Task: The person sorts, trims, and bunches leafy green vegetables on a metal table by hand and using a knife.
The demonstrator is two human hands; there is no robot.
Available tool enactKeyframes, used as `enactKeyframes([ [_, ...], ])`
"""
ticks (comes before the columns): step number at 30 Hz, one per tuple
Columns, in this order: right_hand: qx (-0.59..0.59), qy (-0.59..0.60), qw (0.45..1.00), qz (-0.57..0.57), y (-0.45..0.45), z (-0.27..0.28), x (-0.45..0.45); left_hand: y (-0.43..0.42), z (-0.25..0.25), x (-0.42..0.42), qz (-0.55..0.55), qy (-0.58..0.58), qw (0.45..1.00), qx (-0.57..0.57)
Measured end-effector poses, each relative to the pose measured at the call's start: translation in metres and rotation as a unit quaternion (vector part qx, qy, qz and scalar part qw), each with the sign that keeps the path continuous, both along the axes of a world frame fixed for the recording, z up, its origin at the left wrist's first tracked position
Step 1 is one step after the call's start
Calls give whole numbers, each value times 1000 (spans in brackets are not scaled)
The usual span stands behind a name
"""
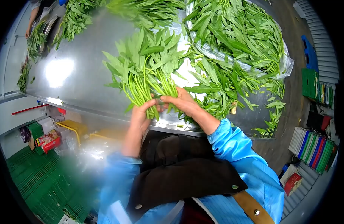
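Note:
A bunch of long-leaved green stems is held above the front edge of the metal table, leaves pointing away from me. My left hand is closed round the lower stems on the left side. On the right side, my right hand grips the stems too, its thumb near my left hand's fingers. Some fingers of both hands are hidden behind the stems. Loose greens lie just right of my right hand, partly over a white sheet.
A large plastic bag full of greens lies at the back right. More greens are at the back left, near another person's arm. Green crates stand low on the left, stacked coloured crates on the right.

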State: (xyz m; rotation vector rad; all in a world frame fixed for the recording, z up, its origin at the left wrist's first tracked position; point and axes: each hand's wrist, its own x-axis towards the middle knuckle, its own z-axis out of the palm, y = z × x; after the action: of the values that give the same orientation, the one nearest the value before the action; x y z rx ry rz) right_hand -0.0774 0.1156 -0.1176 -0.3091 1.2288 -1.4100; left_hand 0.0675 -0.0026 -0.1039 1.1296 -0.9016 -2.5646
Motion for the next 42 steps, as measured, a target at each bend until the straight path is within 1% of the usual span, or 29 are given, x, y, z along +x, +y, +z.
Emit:
enactKeyframes([
  [2, 70, 53, 996, 33, -1, -2, -17, -12, 2, 8, 12, -21, 1000, 16],
  [3, 29, 76, 996, -30, 2, 29, -28, -18, 26, 9, 21, -78, 996, -48],
  [4, -4, 52, 997, -52, 8, 50, -43, -29, 46, 19, 18, -82, 989, -119],
  [6, -129, -22, 987, -91, 33, 70, -75, -50, 79, 38, 67, -65, 977, -194],
  [7, -117, -55, 988, -89, 37, 61, -90, -68, 75, 48, 59, -101, 955, -273],
  [8, 23, 5, 995, -101, 34, 52, -100, -92, 62, 59, 54, -152, 930, -330],
  [9, 59, 325, 941, -73, 39, 28, -112, -114, 54, 70, 63, -182, 929, -316],
  [10, 89, 611, 785, -44, 41, 11, -120, -123, 60, 71, 152, -201, 922, -294],
  [11, 133, 381, 911, -85, 35, 49, -113, -127, 72, 69, 184, -164, 915, -318],
  [13, 18, 231, 955, -186, 32, 82, -109, -127, 82, 77, 240, -62, 916, -316],
  [14, -68, 162, 956, -236, 24, 94, -107, -121, 84, 65, 262, -72, 908, -319],
  [15, -78, 142, 953, -257, 17, 101, -98, -105, 88, 48, 283, -85, 900, -320],
  [16, -76, 132, 948, -279, 3, 100, -84, -92, 89, 35, 304, -100, 892, -320],
  [18, -35, 127, 958, -254, -24, 92, -48, -68, 67, 22, 241, -75, 933, -257],
  [19, -60, 94, 972, -206, -34, 69, -31, -48, 64, 11, 205, -79, 951, -219],
  [20, -61, 75, 979, -177, -42, 44, -9, -41, 31, 10, 177, -99, 965, -166],
  [21, 48, 90, 992, -73, -42, 36, 5, -27, 5, 9, 130, -102, 978, -126],
  [22, 40, 138, 988, -64, -45, -15, 30, -13, -8, 4, 95, -102, 989, -51],
  [23, 77, 73, 994, -28, -42, -14, 38, -2, -14, 3, 86, -93, 991, -29],
  [26, 46, 95, 994, -7, -28, -28, 37, 9, -21, 3, 89, -98, 988, -79],
  [27, 66, 199, 977, -29, -28, -34, 38, 9, -21, 4, 89, -90, 989, -82],
  [30, 56, 253, 966, -18, -25, -33, 32, 10, -16, 1, 85, -63, 989, -108],
  [31, 49, 247, 968, -13, -25, -33, 30, 12, -15, 0, 82, -55, 987, -125],
  [32, 55, 187, 981, -23, -24, -33, 31, 12, -13, -1, 80, -46, 985, -143],
  [34, 65, 65, 995, -44, -24, -30, 31, 10, -6, -4, 83, -56, 985, -138],
  [37, 12, -29, 995, -95, -19, -19, 27, 4, -7, 1, 42, -52, 992, -110],
  [40, 66, 17, 997, -46, -11, 6, 1, -3, 1, 11, 37, -57, 993, -101],
  [41, 104, 35, 992, -57, -9, -4, -11, -11, 7, 16, 41, -52, 994, -91],
  [42, 79, 45, 992, -86, -3, 28, -28, -20, 15, 23, 45, -46, 995, -82],
])
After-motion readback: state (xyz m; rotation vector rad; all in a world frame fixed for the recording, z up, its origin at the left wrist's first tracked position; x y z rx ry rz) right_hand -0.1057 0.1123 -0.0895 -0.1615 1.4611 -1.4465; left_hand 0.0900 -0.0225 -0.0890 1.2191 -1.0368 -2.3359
